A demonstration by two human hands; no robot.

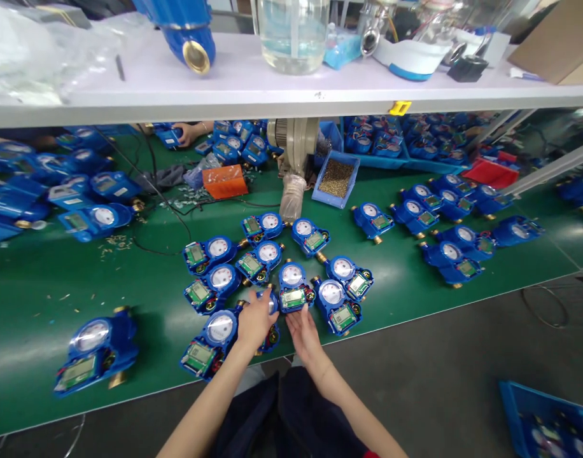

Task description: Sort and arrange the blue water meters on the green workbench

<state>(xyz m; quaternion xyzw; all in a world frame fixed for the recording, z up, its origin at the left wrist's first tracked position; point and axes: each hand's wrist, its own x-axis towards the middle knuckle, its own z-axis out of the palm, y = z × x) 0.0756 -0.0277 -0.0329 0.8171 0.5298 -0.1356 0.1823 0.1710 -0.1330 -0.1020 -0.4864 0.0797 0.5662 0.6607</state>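
Note:
In the head view, my left hand [254,321] lies over a blue water meter [272,304], its fingers curled round the top and hiding most of it. My right hand [305,336] is at the front edge of another water meter [292,275], with the thumb on its rim beside the green circuit board and the fingers at its underside. This meter has a white round dial and a small display. Close by on the left sits a similar meter [221,327]; on the right is another meter [331,292].
More meters stand on the green bench [396,289], left and right. Behind are a blue tray of small brass parts [338,177], an orange bin [224,182] and a grey motor-like machine [294,143]. A shelf [244,95] crosses above. Across the bench, another person's hand [189,133] touches a meter.

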